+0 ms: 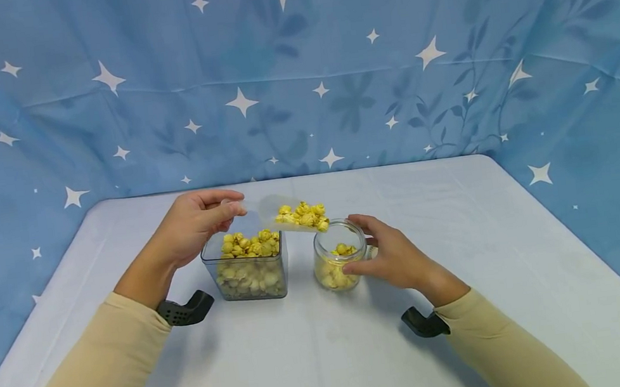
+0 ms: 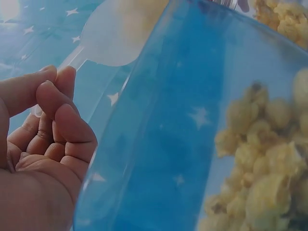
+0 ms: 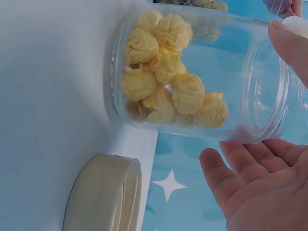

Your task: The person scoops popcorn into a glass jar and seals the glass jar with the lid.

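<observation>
Between thumb and fingers, my left hand (image 1: 194,226) pinches the handle of a translucent scoop (image 2: 108,41). Several pieces of yellow popcorn (image 1: 303,215) lie on the scoop, whose front end is over the mouth of a clear round jar (image 1: 325,267). My right hand (image 1: 391,254) holds that jar from the right, thumb on the near side and fingers behind. Some popcorn (image 3: 161,72) sits in the jar's lower part. Below the left hand, a clear square container (image 1: 248,280) stands full of popcorn (image 1: 250,246).
A cream round lid (image 3: 103,192) lies on the table beside the jar, mostly hidden by my right hand in the head view. The white-covered table (image 1: 272,364) ends at a blue star-patterned curtain (image 1: 280,133). Black wrist mounts (image 1: 187,310) are on both forearms.
</observation>
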`<control>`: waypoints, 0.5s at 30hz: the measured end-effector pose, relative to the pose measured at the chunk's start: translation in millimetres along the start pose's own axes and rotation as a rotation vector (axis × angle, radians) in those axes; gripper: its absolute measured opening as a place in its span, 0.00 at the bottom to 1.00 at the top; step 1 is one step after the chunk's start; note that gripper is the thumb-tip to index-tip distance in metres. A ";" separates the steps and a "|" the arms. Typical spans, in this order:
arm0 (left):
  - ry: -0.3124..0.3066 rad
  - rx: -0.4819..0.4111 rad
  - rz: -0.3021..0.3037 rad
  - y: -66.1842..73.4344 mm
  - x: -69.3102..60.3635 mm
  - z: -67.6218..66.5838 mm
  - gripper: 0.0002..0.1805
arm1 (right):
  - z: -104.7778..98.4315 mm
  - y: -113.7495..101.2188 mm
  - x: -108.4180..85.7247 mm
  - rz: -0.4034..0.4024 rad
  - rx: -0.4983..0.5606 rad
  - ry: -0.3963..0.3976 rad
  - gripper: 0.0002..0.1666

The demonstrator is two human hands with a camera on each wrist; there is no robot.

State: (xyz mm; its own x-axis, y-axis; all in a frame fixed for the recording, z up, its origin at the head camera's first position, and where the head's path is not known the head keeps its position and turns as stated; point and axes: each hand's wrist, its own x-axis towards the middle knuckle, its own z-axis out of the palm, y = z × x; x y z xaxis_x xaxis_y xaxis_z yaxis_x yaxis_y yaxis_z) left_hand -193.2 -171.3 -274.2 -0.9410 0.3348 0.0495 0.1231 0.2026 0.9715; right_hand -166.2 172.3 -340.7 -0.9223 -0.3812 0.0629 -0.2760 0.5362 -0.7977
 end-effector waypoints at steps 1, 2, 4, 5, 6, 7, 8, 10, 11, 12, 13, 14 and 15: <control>-0.002 0.004 0.001 0.7 0.8 1.5 0.22 | 0.0 -0.1 -0.1 0.002 0.000 0.000 0.56; -0.005 0.007 0.000 1.5 1.8 3.0 0.21 | 0.0 -0.2 -0.2 0.003 0.003 -0.001 0.56; -0.014 0.017 0.001 2.8 3.8 5.7 0.21 | -0.1 -0.1 -0.5 0.006 0.003 -0.002 0.56; -0.017 0.027 0.001 3.6 4.7 6.9 0.21 | -0.1 -0.1 -0.7 0.006 0.005 -0.001 0.56; -0.018 0.041 -0.003 4.5 5.4 8.2 0.20 | -0.1 0.0 -0.7 0.005 0.006 -0.001 0.56; -0.018 0.053 -0.009 5.2 6.2 9.2 0.20 | -0.1 0.0 -0.7 0.004 0.009 -0.001 0.56; -0.018 0.067 -0.014 6.3 6.7 10.4 0.20 | 0.0 0.1 -0.7 0.002 0.010 -0.001 0.56; -0.015 0.093 -0.029 8.2 8.0 12.6 0.20 | 0.2 0.2 -0.5 0.001 0.011 -0.002 0.57; -0.013 0.103 -0.034 9.1 8.7 13.6 0.20 | 0.3 0.2 -0.4 0.000 0.011 -0.002 0.57; -0.013 0.116 -0.038 9.7 9.4 14.7 0.20 | 0.4 0.3 -0.3 0.001 0.011 -0.003 0.57; -0.015 0.126 -0.040 10.3 10.1 15.7 0.20 | 0.4 0.3 -0.2 0.001 0.010 -0.004 0.57; -0.017 0.135 -0.042 11.0 10.6 16.7 0.21 | 0.4 0.4 -0.1 0.002 0.009 -0.004 0.57; -0.018 0.146 -0.046 11.4 11.3 17.5 0.21 | 0.4 0.5 0.0 0.003 0.007 -0.004 0.57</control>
State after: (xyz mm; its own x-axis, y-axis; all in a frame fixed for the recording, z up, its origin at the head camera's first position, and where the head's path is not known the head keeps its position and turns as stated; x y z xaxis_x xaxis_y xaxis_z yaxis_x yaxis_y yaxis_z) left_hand -197.0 -149.1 -266.6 -0.9409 0.3386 0.0005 0.1262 0.3494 0.9284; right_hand -166.2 172.3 -341.3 -0.9219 -0.3829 0.0582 -0.2716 0.5322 -0.8019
